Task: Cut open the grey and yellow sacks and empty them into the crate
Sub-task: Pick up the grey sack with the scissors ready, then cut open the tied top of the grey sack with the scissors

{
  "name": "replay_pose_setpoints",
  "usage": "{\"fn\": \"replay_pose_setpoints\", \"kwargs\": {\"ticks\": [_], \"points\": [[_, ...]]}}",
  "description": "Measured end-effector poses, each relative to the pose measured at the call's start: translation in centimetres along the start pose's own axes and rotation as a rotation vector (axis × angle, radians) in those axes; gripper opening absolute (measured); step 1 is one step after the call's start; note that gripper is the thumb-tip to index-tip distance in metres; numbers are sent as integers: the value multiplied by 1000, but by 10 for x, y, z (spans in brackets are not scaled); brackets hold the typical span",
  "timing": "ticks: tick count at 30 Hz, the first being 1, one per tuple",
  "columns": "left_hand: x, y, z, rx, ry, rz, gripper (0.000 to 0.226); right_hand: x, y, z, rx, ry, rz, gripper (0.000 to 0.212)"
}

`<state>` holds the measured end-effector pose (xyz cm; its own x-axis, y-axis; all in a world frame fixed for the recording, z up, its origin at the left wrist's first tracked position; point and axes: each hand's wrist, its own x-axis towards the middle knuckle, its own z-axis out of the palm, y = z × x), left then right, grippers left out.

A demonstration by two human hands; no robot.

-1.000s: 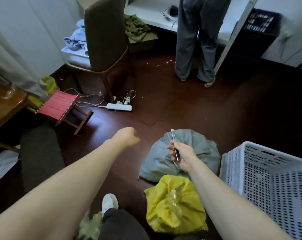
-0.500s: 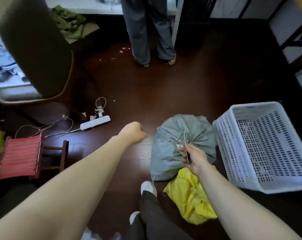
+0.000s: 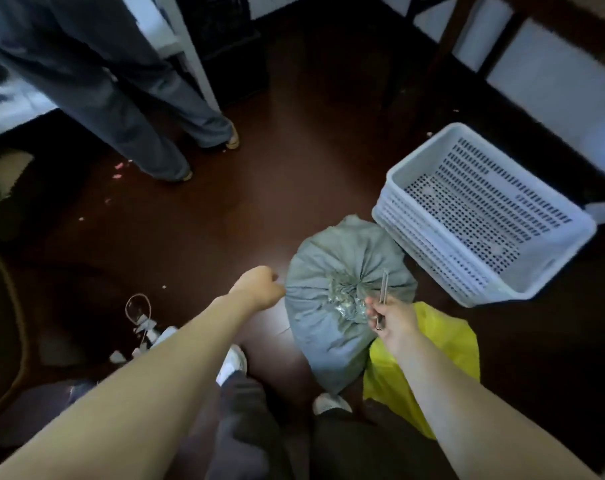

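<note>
A grey sack [image 3: 325,282], tied and taped shut at its top, lies on the dark floor in front of me. A yellow sack [image 3: 446,344] lies just behind it, under my right forearm. My right hand [image 3: 393,318] holds a slim metal cutter [image 3: 383,292] upright over the sack's taped knot. My left hand [image 3: 259,287] is curled in a fist at the grey sack's left edge; I cannot tell whether it grips the fabric. The white slotted crate [image 3: 481,216] stands to the right of the grey sack and holds nothing.
A person in grey trousers [image 3: 121,109] stands at the back left beside a white shelf post [image 3: 193,53]. A power strip with cables [image 3: 145,323] lies on the floor at the left. My shoes [image 3: 233,363] are below the sacks. Dark furniture legs stand at the back right.
The view has swung right, so the crate and sacks sit more to the centre. My left hand has come closer to the grey sack's edge. My right hand keeps the cutter over the knot.
</note>
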<state>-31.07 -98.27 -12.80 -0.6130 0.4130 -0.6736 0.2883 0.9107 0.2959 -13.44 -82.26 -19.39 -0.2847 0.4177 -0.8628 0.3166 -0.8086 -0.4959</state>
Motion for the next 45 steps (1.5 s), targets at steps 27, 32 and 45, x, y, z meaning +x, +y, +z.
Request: {"fn": "replay_pose_setpoints", "kwargs": {"ticks": [27, 32, 45], "points": [[370, -4, 274, 711, -379, 744, 138, 324, 154, -15, -877, 760, -306, 85], [423, 30, 319, 564, -175, 870, 147, 388, 121, -44, -684, 841, -486, 15], [443, 45, 293, -500, -306, 598, 52, 368, 96, -60, 12, 579, -640, 8]]}}
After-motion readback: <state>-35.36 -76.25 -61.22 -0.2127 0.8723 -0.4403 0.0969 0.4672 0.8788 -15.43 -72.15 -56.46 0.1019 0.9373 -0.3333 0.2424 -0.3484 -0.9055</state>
